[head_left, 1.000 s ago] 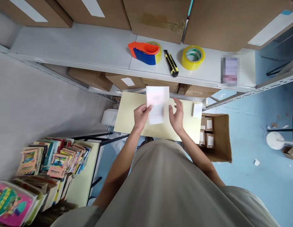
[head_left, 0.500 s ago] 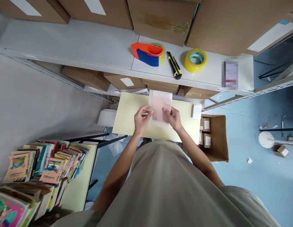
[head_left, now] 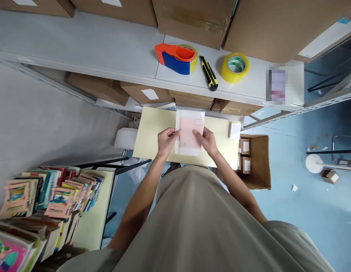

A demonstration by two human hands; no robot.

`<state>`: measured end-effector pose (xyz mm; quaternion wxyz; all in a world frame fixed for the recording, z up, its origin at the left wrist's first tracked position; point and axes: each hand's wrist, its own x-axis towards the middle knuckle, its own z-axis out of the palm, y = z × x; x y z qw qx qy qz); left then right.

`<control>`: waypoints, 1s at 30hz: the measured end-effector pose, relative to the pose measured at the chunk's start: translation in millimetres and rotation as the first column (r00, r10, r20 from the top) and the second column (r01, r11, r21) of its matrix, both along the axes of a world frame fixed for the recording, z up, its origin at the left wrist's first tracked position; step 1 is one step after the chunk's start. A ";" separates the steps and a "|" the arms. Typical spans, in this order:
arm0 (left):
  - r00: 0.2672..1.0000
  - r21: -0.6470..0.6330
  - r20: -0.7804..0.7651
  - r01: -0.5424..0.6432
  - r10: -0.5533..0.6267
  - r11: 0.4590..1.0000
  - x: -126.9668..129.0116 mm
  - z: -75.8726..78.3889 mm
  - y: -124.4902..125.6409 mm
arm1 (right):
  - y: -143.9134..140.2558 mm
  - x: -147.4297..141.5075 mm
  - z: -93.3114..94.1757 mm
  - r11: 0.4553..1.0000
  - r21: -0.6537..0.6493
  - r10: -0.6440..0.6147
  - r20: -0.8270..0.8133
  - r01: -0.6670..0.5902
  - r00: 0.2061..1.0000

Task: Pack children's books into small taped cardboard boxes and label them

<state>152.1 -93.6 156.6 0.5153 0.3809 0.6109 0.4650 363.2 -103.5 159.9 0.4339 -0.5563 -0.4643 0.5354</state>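
One pinkish packet [head_left: 188, 125], partly hiding right grip [head_left: 208, 142].

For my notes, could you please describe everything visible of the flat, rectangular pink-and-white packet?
The packet looks like plastic or paper, with a pink panel, milky border, pale label upper right and greyish mark lower left. The left hand and right hand grip its sides, thumbs uppermost, above a pale-yellow rectangular tabletop.
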 end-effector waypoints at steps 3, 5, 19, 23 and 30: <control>0.995 0.031 -0.090 -0.050 0.052 0.998 -3.0 -1.3 1.0 | -4.8 0.0 0.9 0.982 0.129 -0.150 0.115 0.135 0.982; 0.985 0.055 -0.148 -0.079 0.087 0.995 -1.8 -0.9 -0.1 | -9.7 -4.2 4.0 0.980 0.162 -0.143 0.169 0.116 0.975; 0.955 0.124 0.028 0.290 -0.296 0.949 18.1 7.1 -35.8 | -9.1 -20.0 7.7 0.996 -0.001 -0.084 0.112 0.085 0.990; 0.996 0.072 -0.080 0.039 -0.033 0.997 -18.1 -5.7 -21.7 | -9.2 -20.5 13.4 1.000 -0.025 -0.012 0.052 0.013 0.999; 0.980 -0.051 0.109 0.170 -0.164 0.984 -63.2 -16.6 -17.3 | -5.9 -45.9 17.0 0.991 -0.103 0.084 -0.006 -0.084 0.996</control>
